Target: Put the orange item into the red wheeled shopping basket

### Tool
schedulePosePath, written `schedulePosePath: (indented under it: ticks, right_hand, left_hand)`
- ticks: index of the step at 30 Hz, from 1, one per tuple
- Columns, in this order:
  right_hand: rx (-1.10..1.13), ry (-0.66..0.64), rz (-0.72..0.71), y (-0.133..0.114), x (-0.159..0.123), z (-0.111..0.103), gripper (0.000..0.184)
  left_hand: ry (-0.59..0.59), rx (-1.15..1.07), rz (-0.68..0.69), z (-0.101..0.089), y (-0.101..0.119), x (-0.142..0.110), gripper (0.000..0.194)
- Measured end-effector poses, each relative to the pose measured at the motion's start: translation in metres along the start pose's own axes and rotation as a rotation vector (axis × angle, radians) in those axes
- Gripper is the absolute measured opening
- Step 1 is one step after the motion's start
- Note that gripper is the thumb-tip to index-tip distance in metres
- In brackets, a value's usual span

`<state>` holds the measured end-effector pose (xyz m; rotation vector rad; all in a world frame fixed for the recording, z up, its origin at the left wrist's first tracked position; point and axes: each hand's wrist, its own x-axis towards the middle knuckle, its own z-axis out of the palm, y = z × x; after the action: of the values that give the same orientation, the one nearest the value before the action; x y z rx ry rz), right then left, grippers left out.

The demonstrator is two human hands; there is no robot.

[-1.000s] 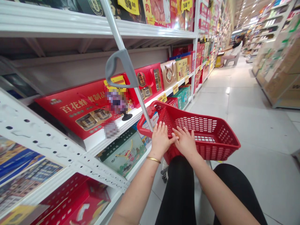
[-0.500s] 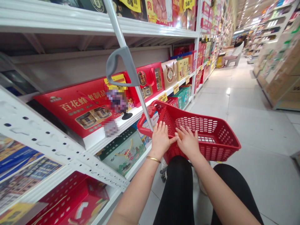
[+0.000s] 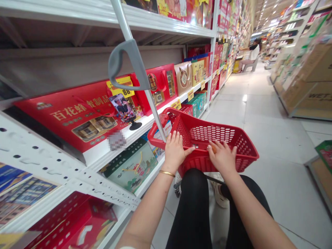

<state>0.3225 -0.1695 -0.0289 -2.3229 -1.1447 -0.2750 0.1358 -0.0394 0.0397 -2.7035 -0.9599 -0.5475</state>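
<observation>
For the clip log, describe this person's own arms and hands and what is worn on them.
The left hand and right hand are bare, with no gloves. A thin gold-coloured bangle circles the left wrist. Both forearms are bare, and a whitish sleeve edge just shows at the bottom of the view.

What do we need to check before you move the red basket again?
1. Left hand on the red mesh basket: ok, it lies flat on the near rim.
2. Right hand on the basket: ok, its fingers rest on the rim.
3. Small orange thing by the right fingers: cannot tell what it is.
4. Grey pole rising from the basket: cannot tell whether it touches the shelf behind it.
5. Basket's left corner beside the shelf: not ok, the gap looks very tight.
6. Seated person: ok, far down the aisle.
</observation>
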Motion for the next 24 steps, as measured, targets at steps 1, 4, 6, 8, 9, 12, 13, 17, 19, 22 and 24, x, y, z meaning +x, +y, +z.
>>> schedulePosePath:
  ticks: [1, 4, 6, 8, 9, 12, 13, 17, 19, 22, 24]
  right_hand:
    - [0.018, -0.003, -0.046, -0.014, 0.0, 0.002, 0.05]
    - [0.114, -0.028, -0.235, -0.061, 0.001, 0.01, 0.049]
    - [0.157, -0.031, -0.298, -0.08, 0.001, 0.013, 0.048]
    - [0.156, -0.017, -0.299, -0.079, 0.0, 0.013, 0.048]
    - [0.143, -0.006, -0.287, -0.072, -0.001, 0.013, 0.048]
    - [0.073, 0.04, -0.211, -0.034, -0.006, 0.009, 0.049]
    - [0.049, 0.056, -0.169, -0.021, -0.008, 0.008, 0.049]
    - [-0.011, 0.073, -0.053, -0.004, -0.009, 0.005, 0.051]
    - [-0.006, 0.054, -0.082, -0.021, -0.006, 0.008, 0.052]
    - [0.043, 0.02, -0.184, -0.06, -0.001, 0.012, 0.051]
    - [0.073, 0.015, -0.219, -0.076, 0.001, 0.013, 0.05]
  left_hand:
    - [0.003, 0.003, -0.001, 0.0, 0.0, 0.0, 0.088]
    - [0.005, 0.021, 0.009, 0.0, -0.001, -0.001, 0.08]
    - [-0.001, 0.038, 0.021, -0.001, -0.001, -0.001, 0.078]
    - [-0.006, 0.052, 0.03, -0.001, -0.002, -0.001, 0.079]
    - [-0.004, 0.055, 0.032, -0.001, -0.002, -0.001, 0.08]
    - [0.01, 0.047, 0.034, 0.0, -0.002, -0.001, 0.083]
    - [0.014, 0.039, 0.035, 0.001, -0.001, 0.0, 0.084]
    - [0.031, 0.02, 0.041, 0.003, -0.001, -0.001, 0.082]
    - [0.038, 0.027, 0.041, 0.003, -0.001, -0.001, 0.075]
    - [0.033, 0.048, 0.044, 0.002, -0.002, -0.002, 0.066]
    - [0.034, 0.065, 0.053, 0.002, -0.003, -0.002, 0.063]
